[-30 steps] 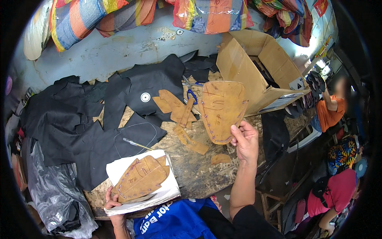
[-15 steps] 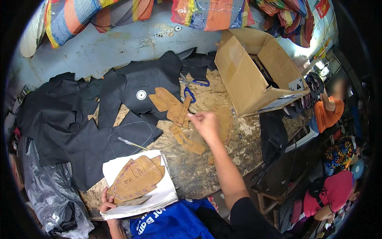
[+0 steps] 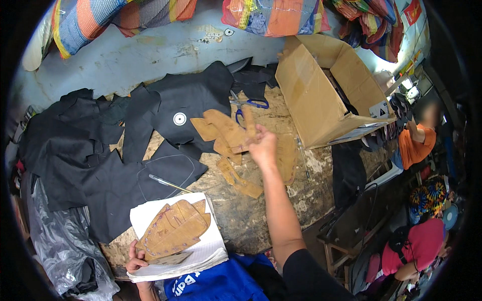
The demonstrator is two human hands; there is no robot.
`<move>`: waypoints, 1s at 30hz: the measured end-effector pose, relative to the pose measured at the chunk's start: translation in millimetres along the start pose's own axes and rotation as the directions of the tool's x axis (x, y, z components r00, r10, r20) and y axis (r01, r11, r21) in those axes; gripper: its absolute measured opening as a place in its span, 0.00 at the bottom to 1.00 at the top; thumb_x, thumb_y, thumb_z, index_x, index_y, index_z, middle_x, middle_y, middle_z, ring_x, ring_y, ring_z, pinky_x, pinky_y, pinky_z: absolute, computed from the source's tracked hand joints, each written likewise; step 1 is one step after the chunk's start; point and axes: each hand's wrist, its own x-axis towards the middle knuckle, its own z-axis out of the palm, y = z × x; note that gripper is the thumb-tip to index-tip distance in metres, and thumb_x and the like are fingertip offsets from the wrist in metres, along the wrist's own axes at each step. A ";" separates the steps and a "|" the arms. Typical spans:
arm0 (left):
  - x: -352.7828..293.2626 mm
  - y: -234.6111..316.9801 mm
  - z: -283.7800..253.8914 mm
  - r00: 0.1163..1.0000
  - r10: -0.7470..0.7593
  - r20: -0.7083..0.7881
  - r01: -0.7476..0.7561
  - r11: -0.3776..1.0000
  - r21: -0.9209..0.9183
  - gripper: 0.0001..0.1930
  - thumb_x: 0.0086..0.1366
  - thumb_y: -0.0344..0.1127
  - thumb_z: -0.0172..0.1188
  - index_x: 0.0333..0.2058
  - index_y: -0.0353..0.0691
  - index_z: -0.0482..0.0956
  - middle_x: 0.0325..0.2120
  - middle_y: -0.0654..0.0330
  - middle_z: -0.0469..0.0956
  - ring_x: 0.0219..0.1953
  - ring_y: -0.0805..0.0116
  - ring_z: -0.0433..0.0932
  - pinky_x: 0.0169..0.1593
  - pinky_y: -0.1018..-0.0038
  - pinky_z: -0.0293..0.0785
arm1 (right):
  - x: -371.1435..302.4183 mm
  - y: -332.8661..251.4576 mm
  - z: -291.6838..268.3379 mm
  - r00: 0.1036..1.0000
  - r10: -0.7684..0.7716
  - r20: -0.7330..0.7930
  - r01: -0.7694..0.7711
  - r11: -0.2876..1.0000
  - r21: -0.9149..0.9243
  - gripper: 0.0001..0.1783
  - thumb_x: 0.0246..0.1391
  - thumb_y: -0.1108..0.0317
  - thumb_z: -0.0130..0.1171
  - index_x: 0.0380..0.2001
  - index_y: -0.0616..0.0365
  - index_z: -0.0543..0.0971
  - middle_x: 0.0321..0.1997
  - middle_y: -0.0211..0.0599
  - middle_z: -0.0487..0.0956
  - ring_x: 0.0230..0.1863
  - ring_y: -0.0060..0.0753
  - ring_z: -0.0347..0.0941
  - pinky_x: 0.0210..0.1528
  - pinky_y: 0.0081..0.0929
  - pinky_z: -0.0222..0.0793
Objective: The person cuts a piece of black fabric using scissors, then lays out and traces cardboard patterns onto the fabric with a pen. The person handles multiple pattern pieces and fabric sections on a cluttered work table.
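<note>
My left hand (image 3: 135, 258) grips the lower left edge of an open notebook (image 3: 215, 236) with white pages. Several brown pattern pieces (image 3: 173, 227) lie stacked on the page, marked with purple along their edges. Over the wooden table, my right hand (image 3: 263, 149) pinches a narrow brown pattern strip (image 3: 249, 118) that stands nearly upright. Just left of it are larger brown pattern pieces (image 3: 216, 125), and a bent one (image 3: 240, 180) lies nearer to me. A pen (image 3: 168, 182) rests on black sheet material (image 3: 120, 175) beside a traced outline.
Blue-handled scissors (image 3: 253, 103) lie beyond my right hand. A large open cardboard box (image 3: 309, 95) stands at the back right. Black material (image 3: 193, 88) covers the table's left side, with a clear plastic bag (image 3: 65, 241) at the edge. Other people (image 3: 419, 145) are at the far right.
My right hand has moved slightly right with the brown strip, which has swung more upright and away from the pieces beneath. The left hand stays on the notebook.
</note>
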 end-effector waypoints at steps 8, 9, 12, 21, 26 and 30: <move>2.6 -2.7 -3.4 0.999 0.033 0.031 -0.032 0.999 -0.033 0.10 0.52 0.25 0.64 0.18 0.38 0.70 0.58 0.44 0.60 0.45 0.70 0.76 0.52 0.70 0.71 | -16.5 34.3 -103.0 0.967 0.013 -0.256 0.091 0.918 0.387 0.19 0.49 0.84 0.53 0.46 0.71 0.66 0.41 0.48 0.77 0.40 0.32 0.76 0.41 0.23 0.72; 3.0 -3.2 -4.5 0.999 0.034 0.037 -0.033 0.999 -0.034 0.10 0.52 0.25 0.64 0.18 0.38 0.70 0.58 0.44 0.60 0.45 0.70 0.76 0.52 0.70 0.71 | -20.9 42.7 -109.1 0.964 -0.004 -0.264 0.110 0.916 0.385 0.18 0.49 0.85 0.51 0.46 0.71 0.66 0.43 0.49 0.76 0.42 0.33 0.75 0.44 0.24 0.71; 3.0 -4.5 -6.4 0.999 0.023 0.022 -0.022 1.000 -0.014 0.11 0.52 0.25 0.64 0.18 0.37 0.70 0.58 0.44 0.59 0.45 0.68 0.77 0.52 0.69 0.71 | -34.6 63.6 -114.2 0.947 -0.013 -0.319 0.113 0.949 0.294 0.15 0.51 0.83 0.49 0.44 0.70 0.66 0.42 0.47 0.76 0.45 0.34 0.73 0.47 0.26 0.68; 3.4 -4.2 1.2 0.999 0.048 0.024 -0.047 0.998 -0.037 0.11 0.52 0.24 0.63 0.18 0.36 0.69 0.58 0.43 0.59 0.44 0.66 0.77 0.50 0.68 0.73 | -107.1 41.6 -58.4 0.991 -0.072 0.117 0.096 0.972 -0.214 0.28 0.38 0.65 0.69 0.43 0.68 0.72 0.36 0.49 0.77 0.32 0.46 0.74 0.41 0.34 0.69; 2.1 -1.6 0.9 0.998 0.054 0.029 -0.053 0.998 -0.023 0.11 0.52 0.23 0.62 0.18 0.36 0.69 0.57 0.42 0.60 0.44 0.65 0.77 0.50 0.69 0.73 | -106.0 44.0 -45.3 0.962 -0.006 0.272 0.124 0.899 -0.420 0.26 0.33 0.63 0.73 0.34 0.67 0.76 0.34 0.50 0.78 0.36 0.50 0.75 0.41 0.35 0.70; 1.3 -2.6 -1.2 0.999 0.045 0.025 -0.045 0.999 -0.008 0.10 0.53 0.23 0.62 0.17 0.37 0.69 0.58 0.42 0.60 0.45 0.66 0.77 0.50 0.70 0.73 | -94.8 49.6 -51.1 0.909 0.149 0.389 -0.056 0.969 -0.240 0.20 0.35 0.66 0.72 0.32 0.64 0.77 0.29 0.42 0.80 0.32 0.37 0.76 0.36 0.30 0.71</move>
